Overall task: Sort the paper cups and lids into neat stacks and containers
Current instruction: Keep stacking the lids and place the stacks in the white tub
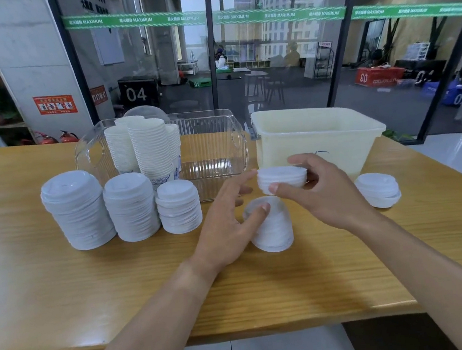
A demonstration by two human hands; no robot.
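Lid stacks [130, 209]: three stood on the bench [35, 283] at 9 o'clock.
Paper cups [146, 147]: nested in the clear bin [214, 136] at 11 o'clock, bases blurred by ribbed plastic.
Left hand [227, 227]: fingers spread, thumb touching a lid stack in a clear sleeve [272, 227].
Right hand [321, 190]: fingers pinched a small lid bundle [282, 177].
Yellowish tub [318, 139]: contents hidden.
Loose lids [378, 189]: 3 o'clock.

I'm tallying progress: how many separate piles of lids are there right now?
5: three in a row left of centre, large, medium, small; one under the left hand; one far right. The right hand holds a few more lids.
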